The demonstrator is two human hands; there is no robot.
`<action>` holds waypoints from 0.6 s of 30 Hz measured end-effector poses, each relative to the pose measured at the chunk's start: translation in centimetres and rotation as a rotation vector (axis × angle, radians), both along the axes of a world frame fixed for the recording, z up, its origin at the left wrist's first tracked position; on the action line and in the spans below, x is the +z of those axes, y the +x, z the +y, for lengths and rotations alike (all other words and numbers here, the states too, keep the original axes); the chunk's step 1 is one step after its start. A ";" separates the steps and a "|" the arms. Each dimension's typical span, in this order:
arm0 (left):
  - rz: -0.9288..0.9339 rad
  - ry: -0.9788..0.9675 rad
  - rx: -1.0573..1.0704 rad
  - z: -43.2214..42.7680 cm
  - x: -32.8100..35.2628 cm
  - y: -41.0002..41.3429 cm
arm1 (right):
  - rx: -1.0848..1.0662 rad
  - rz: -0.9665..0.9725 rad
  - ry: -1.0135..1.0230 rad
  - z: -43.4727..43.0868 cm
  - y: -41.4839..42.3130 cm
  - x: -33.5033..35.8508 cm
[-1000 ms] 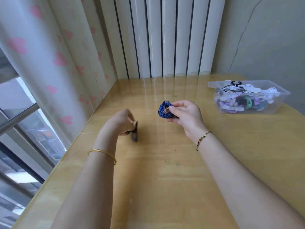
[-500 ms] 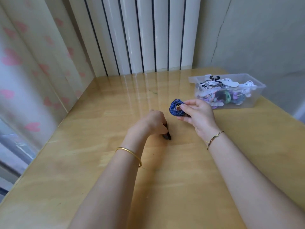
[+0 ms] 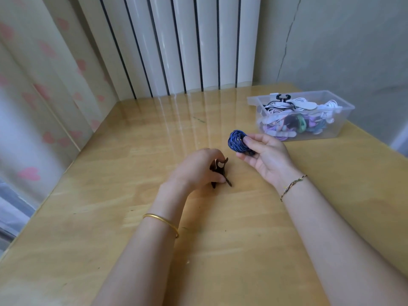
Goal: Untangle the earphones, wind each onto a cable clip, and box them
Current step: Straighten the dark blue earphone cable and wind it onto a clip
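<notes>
Blue earphone coil pinched in the right hand near the box; left hand grips the black clip farther off. Hold that pinch tight while clipping!

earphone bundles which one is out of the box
The blue coil, pinched in the right hand left of the clear box; the white ones and the rest lie inside it.

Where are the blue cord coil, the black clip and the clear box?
blue cord coil [image 3: 236, 140], head view, on its wound cord.
black clip [image 3: 220, 171], head view, on its upper body.
clear box [image 3: 252, 100], head view, on its left rim.
</notes>
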State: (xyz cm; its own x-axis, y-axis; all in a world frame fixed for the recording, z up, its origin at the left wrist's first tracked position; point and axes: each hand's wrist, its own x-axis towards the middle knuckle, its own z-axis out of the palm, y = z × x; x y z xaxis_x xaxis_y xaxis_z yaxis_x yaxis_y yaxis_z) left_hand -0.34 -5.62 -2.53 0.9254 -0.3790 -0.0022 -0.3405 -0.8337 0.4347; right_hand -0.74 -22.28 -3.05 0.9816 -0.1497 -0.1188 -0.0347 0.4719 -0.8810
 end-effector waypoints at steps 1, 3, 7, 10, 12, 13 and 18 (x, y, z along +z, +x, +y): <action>-0.030 -0.001 -0.006 0.0 -0.2 0.0 | -0.001 0.004 0.006 -0.1 0.0 -0.1; -0.060 -0.003 -0.014 0.0 -0.6 -0.1 | 0.003 0.009 0.009 -0.2 0.1 -0.2; -0.058 -0.106 0.006 0.1 -1.2 -0.1 | 0.011 0.007 0.021 -0.3 -0.1 -0.2; -0.044 -0.286 0.057 0.1 -1.3 -0.1 | 0.030 -0.012 0.030 -0.6 -0.4 -0.3; -0.013 -0.433 0.098 0.0 -1.1 0.0 | 0.054 -0.036 0.003 -0.9 -0.5 -0.4; 0.017 -0.513 0.111 0.0 -0.9 0.0 | 0.073 -0.052 -0.016 -0.9 -0.5 -0.4; 0.132 -0.649 0.110 -0.5 0.0 -0.2 | 0.180 -0.160 -0.166 -0.7 -0.9 -0.2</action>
